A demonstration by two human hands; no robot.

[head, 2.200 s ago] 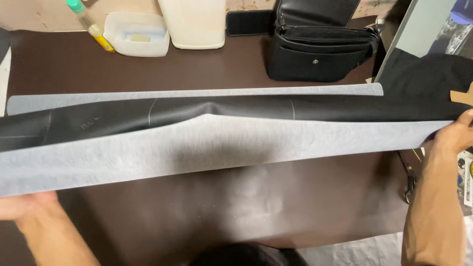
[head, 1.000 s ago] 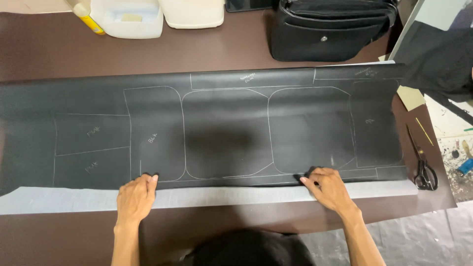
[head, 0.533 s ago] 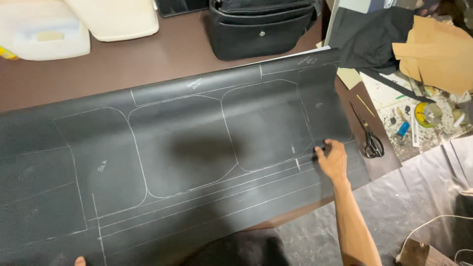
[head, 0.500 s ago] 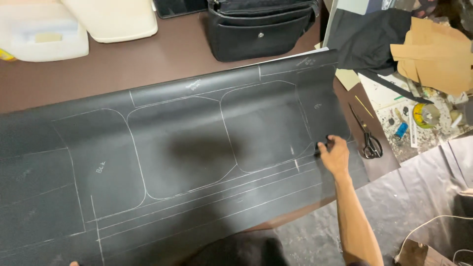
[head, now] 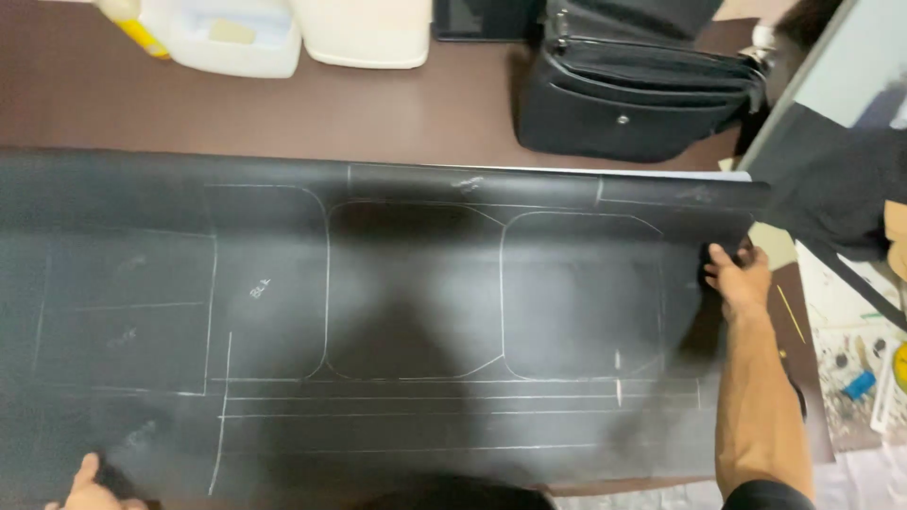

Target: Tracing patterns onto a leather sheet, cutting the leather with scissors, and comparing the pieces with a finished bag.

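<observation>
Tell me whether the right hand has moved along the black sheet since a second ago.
Yes. The right hand was on the near edge of the black sheet, by the right chalk outline; now it grips the sheet's right end, closer to the black bag.

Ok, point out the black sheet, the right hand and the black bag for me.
black sheet [head: 416,312]: head view, on its chalk-marked middle.
right hand [head: 739,280]: head view, on the back of the hand at the sheet's right edge.
black bag [head: 633,94]: head view, on its front flap.

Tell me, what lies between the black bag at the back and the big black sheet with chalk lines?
Only bare brown table top separates the black bag from the far edge of the chalk-marked black sheet, as the head view shows. Nothing rests in that strip.
</observation>
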